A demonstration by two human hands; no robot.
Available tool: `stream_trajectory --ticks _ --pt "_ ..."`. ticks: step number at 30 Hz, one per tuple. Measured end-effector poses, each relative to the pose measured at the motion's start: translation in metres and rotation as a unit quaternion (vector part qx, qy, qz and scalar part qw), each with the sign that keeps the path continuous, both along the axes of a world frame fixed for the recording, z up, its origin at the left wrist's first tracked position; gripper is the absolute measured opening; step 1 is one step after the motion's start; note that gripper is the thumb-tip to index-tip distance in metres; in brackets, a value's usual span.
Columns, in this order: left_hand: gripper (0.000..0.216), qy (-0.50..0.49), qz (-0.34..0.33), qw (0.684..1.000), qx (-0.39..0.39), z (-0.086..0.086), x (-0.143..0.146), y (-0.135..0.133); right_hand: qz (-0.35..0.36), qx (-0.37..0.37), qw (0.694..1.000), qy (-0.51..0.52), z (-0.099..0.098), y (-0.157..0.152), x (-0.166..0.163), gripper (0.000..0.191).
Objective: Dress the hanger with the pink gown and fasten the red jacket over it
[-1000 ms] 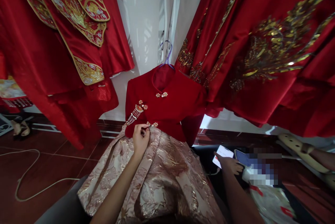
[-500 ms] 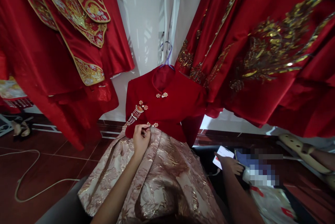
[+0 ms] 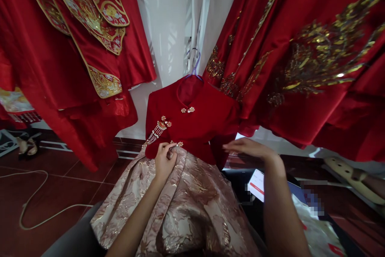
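A small dress hangs in front of me on a purple hanger (image 3: 195,61), with a red velvet top (image 3: 195,126) and a pink-gold brocade skirt (image 3: 183,205). My left hand (image 3: 165,160) pinches the pearl clasp (image 3: 177,144) at the waist seam, fingers closed on it. A beaded tassel brooch (image 3: 158,128) hangs just above that hand. My right hand (image 3: 251,147) hovers flat by the dress's right sleeve, fingers stretched out and holding nothing.
Large red gowns with gold embroidery hang at left (image 3: 75,48) and right (image 3: 300,56). A phone (image 3: 257,185) lies on a dark surface below my right arm. A white cord (image 3: 33,209) loops over the red tiled floor, and sandals (image 3: 25,146) stand at far left.
My right hand has lifted off the phone and moved up toward the dress's right sleeve. My left hand has stayed at the waist clasp.
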State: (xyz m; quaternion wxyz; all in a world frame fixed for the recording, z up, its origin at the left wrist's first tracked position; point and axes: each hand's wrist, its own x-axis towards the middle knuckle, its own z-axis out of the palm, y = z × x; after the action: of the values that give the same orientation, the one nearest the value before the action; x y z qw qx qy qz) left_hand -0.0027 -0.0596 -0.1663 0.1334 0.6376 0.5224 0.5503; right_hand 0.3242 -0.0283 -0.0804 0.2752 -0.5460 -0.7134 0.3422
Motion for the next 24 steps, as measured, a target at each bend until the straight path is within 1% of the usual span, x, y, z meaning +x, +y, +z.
stream_trajectory --ticks 1,2,3,4,6,7,8,10,13,17,24 --pt "0.025 0.02 0.003 1.0 0.001 0.001 0.0 -0.001 0.115 -0.048 0.992 0.008 0.012 -0.001 -0.024 0.034" --pt "0.025 0.039 0.006 0.999 0.005 0.002 0.0 -0.002 0.18 -0.055 0.982 0.018 0.019 -0.003 -0.048 0.035" --pt "0.024 0.054 0.01 0.998 0.01 0.002 -0.001 -0.002 0.204 -0.033 0.978 0.016 0.022 -0.003 -0.071 0.035" --pt "0.024 0.065 0.013 0.998 0.017 0.003 -0.001 -0.002 0.189 0.016 0.982 0.011 0.021 -0.002 -0.091 0.037" --pt "0.022 0.077 0.018 0.996 0.027 0.004 -0.002 0.0 0.133 0.138 0.982 -0.009 0.008 0.001 -0.123 0.043" --pt "0.021 0.082 0.018 0.996 0.031 0.004 -0.002 0.001 0.113 0.183 0.976 -0.018 -0.002 0.004 -0.133 0.04" --pt "0.019 0.085 0.017 0.996 0.034 0.004 -0.003 0.003 0.112 0.195 0.974 -0.022 -0.011 0.006 -0.141 0.037" --pt "0.017 0.089 0.008 0.995 0.039 0.004 -0.005 0.007 0.121 0.198 0.973 -0.019 -0.026 0.011 -0.151 0.035" --pt "0.014 0.072 -0.011 0.996 0.046 0.004 -0.006 0.011 0.122 0.206 0.971 -0.006 -0.035 0.013 -0.159 0.032" --pt "0.013 0.037 -0.022 0.998 0.045 0.004 -0.006 0.011 0.117 0.224 0.968 -0.009 -0.034 0.011 -0.168 0.025" --pt "0.016 -0.023 -0.035 0.999 0.02 0.005 -0.002 0.005 0.094 0.22 0.971 -0.015 -0.034 0.007 -0.171 0.015"
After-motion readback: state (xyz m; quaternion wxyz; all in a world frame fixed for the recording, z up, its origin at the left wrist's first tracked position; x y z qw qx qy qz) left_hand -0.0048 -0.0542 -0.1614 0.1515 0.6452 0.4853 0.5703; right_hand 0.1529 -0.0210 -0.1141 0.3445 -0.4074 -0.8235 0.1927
